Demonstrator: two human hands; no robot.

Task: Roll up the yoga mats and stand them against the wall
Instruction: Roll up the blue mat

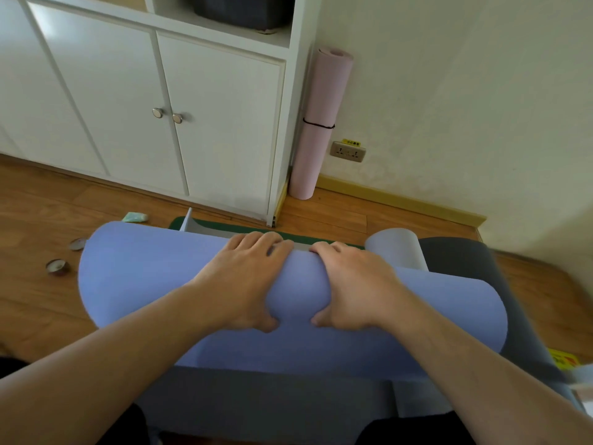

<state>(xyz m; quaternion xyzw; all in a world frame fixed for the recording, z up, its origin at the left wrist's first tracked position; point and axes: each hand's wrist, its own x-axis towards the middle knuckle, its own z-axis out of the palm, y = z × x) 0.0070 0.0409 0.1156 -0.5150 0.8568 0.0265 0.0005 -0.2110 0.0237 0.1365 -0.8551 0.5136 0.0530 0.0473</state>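
Note:
A blue-violet yoga mat (144, 277) lies in a thick roll across the floor in front of me. My left hand (244, 277) and my right hand (356, 284) grip the roll side by side at its middle, fingers curled over the far side and thumbs pressed into the near side. Under the roll a grey mat (256, 403) lies flat, and a second grey mat (401, 252) is partly rolled at the right. A pink rolled mat (317, 123), tied with a black band, stands upright in the corner between cabinet and wall.
A white cabinet (192, 117) with two knobbed doors fills the back left. A green mat edge (288, 234) shows beyond the roll. Two small tealight candles (57, 267) and a pale green packet (136, 216) lie on the wooden floor at left. A wall socket (348, 151) sits low beside the pink mat.

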